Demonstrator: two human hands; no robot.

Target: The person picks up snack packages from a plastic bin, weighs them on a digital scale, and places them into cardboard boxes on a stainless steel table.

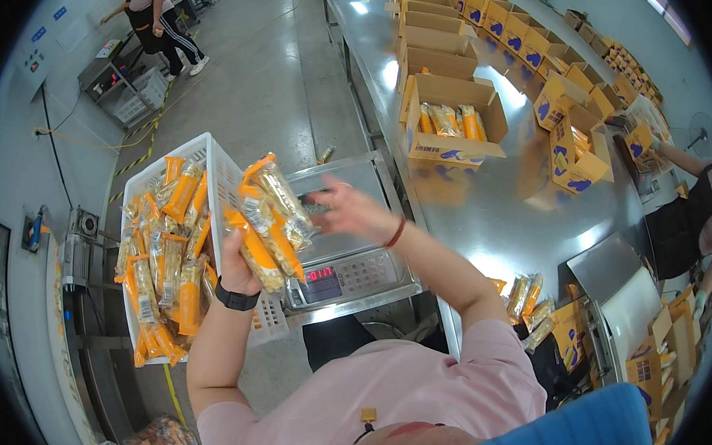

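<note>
My left hand (241, 263) grips several wrapped snack bars (271, 217) in clear and orange film, above the rim of a white plastic crate (208, 170). More such packets (173, 260) fill that crate in a loose pile. Blurred by motion, my right hand (353, 210) is held over the steel pan of a weighing scale (355, 241), fingers spread and nothing visible in it. On the scale's front are a lit red display (320, 273) and a keypad (362, 273).
A long steel table (454, 210) bears an open carton (452, 146) with packets inside and rows of further cartons (431, 40). Loose packets (531, 300) lie near my right elbow. A co-worker (687, 200) handles a carton across the table; another person (151, 14) walks at the back left.
</note>
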